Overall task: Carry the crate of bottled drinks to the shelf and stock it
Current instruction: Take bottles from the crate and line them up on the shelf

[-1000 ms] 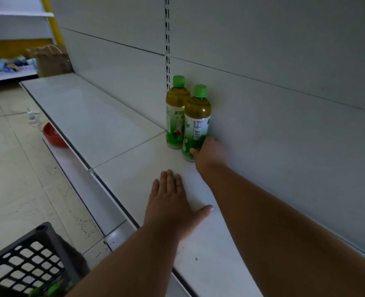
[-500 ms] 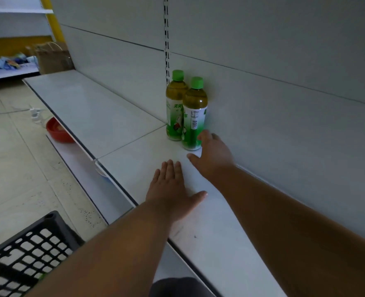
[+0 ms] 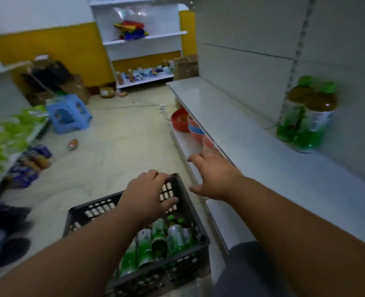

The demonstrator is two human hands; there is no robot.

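Observation:
A black plastic crate point(image 3: 85, 213) stands on the floor at my feet, with several green-labelled drink bottles point(image 3: 162, 241) lying in it. My left hand point(image 3: 149, 196) is over the crate's far right corner, fingers curled at the rim, thumb against the inner wall, no bottle in it. To its right, my right hand point(image 3: 215, 176) hangs with fingers spread, empty, just off the front edge of the white shelf point(image 3: 263, 159). Two green-capped tea bottles point(image 3: 305, 116) stand upright side by side at the back of that shelf, against the wall panel.
Red and blue bowls point(image 3: 185, 123) sit on the low shelf under the white board. A blue stool point(image 3: 69, 113) and a fallen can point(image 3: 72, 144) are on the floor ahead. Green packets point(image 3: 8, 138) fill a left rack. Cardboard boxes point(image 3: 55, 80) line the yellow wall.
Both hands have left the shelf and come down and left toward the crate; my view has swung from the shelf to the floor. The two shelf bottles stay put.

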